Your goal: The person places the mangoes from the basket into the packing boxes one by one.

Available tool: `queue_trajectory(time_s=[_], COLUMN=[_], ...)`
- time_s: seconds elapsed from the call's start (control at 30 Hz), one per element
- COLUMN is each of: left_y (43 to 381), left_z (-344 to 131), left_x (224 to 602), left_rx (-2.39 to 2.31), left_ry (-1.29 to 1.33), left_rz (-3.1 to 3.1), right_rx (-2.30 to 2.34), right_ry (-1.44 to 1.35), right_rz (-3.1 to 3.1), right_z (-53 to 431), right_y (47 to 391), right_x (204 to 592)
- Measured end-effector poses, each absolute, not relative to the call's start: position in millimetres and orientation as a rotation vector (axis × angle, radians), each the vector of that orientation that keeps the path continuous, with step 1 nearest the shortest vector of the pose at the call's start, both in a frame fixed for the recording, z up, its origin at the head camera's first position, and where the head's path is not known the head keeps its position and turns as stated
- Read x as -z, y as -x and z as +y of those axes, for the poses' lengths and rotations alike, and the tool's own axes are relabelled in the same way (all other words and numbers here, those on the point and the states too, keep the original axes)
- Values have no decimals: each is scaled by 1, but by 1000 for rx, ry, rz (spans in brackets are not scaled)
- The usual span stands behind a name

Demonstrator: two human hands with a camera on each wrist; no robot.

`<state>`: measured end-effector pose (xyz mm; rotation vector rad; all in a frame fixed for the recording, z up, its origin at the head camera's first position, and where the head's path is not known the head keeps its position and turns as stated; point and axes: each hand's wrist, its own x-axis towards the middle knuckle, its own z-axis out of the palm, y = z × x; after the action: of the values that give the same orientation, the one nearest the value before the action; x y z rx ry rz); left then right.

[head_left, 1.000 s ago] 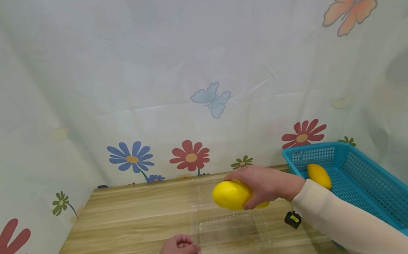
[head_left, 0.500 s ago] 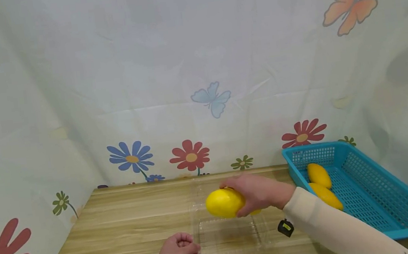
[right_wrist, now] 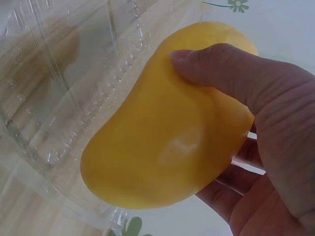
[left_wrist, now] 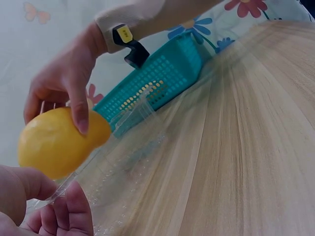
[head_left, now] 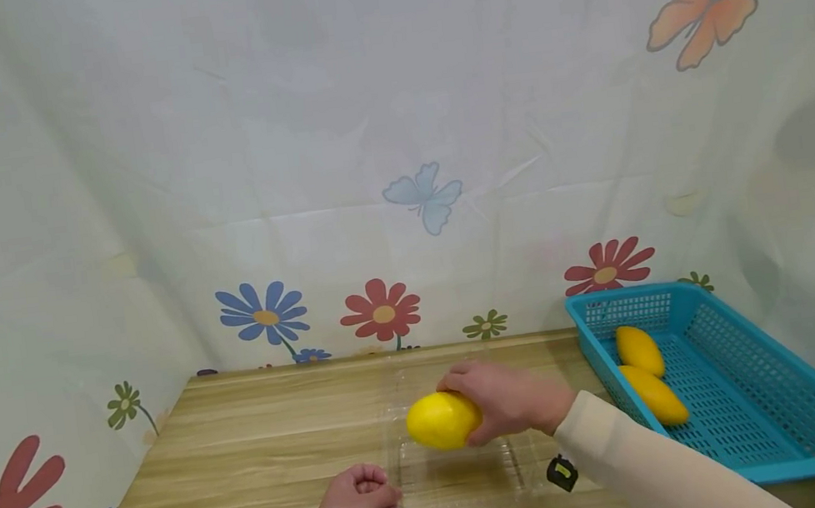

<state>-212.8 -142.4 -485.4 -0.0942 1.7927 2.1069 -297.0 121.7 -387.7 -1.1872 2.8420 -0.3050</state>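
A smooth yellow mango [head_left: 442, 421] is gripped in my right hand [head_left: 505, 399], above a clear plastic box [head_left: 460, 487] on the wooden table. In the right wrist view, the thumb lies along one side of the curved mango [right_wrist: 157, 128] and the fingers pass behind it. My left hand [head_left: 352, 507] pinches the box's near left edge between thumb and fingers. The left wrist view shows this thumb [left_wrist: 37, 184] on the thin plastic rim, with the mango just beyond it. The held mango and right hand cover part of the box in the head view.
A blue perforated basket [head_left: 764, 406] stands at the right of the table. Two more mangoes lie along its left side, one farther back [head_left: 639, 351] and one nearer [head_left: 656, 395]. A flower-print sheet [head_left: 293, 175] hangs behind the table.
My right hand has carried the mango left and downward, nearer to me, over the box. The sleeve's shift has uncovered the nearer mango in the basket. My left hand stays at the box edge.
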Motion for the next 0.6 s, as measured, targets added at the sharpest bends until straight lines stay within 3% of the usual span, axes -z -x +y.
queue_trajectory(time_s=[0.6], left_y=[213], left_z=[-142], left_x=[484], left_rx=[-2089], left_ry=[133], left_rz=[1790], right_rx=[197], right_ry=[1127], right_rz=[2890], right_z=[114], right_y=[301], right_x=[413])
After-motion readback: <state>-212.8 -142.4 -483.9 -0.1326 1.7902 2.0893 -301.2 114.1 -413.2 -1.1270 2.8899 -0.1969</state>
